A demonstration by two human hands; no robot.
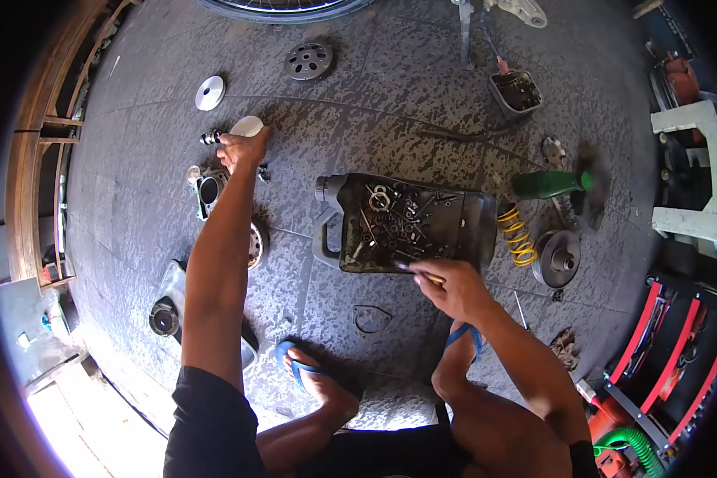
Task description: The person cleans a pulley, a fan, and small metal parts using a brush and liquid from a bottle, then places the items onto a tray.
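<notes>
The right hand's (452, 293) fingers grasp a slim tool (435, 279), its yellowish handle mostly covered; the dark tip points left and far, over the near edge of a cut-open black plastic jerrycan (479, 227). The jerrycan lies lengthwise left to right, capped end left, holding jumbled small metal parts (406, 213). Farther left, the left hand (244, 150) meets a pale round part (247, 125), partly hidden; its grip cannot be determined.

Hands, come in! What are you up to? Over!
Left hand at white round piece. Right hand gripping tool at cut-open jug. Loose metal parts crowd jug.
</notes>
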